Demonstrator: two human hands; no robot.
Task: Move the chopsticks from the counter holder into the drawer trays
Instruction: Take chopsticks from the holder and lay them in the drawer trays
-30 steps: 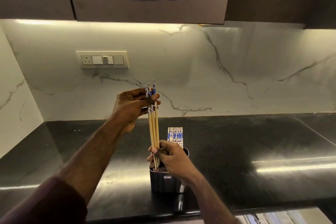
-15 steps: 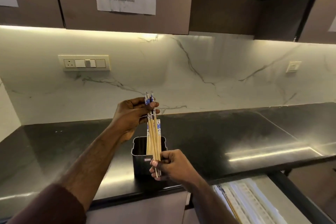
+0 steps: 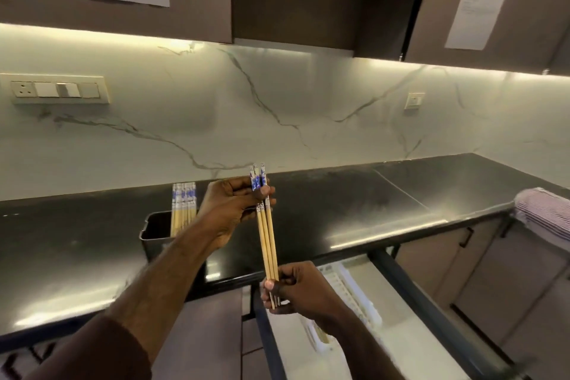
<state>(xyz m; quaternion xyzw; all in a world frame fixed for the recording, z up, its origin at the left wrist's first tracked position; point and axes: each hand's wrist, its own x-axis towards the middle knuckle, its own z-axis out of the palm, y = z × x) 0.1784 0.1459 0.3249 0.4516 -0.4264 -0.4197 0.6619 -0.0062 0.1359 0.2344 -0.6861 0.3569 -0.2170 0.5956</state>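
Head view: left hand (image 3: 234,210) pinches the blue-patterned top ends of a small bundle of chopsticks (image 3: 267,244), thumb closed across them. Right hand (image 3: 296,290) grips the plain bottom tips, fingers curled shut around them. Bundle is near upright, slightly tilted, held in the air between both hands, clear of the counter (image 3: 370,203). Left of the left hand, partly behind its wrist, a dark metal holder (image 3: 154,231) sits on the counter with more chopsticks (image 3: 183,210) standing in it. Below and right of the right hand, an open drawer (image 3: 410,284) shows white trays (image 3: 354,296). Striped cloth (image 3: 546,213) far right of both hands.
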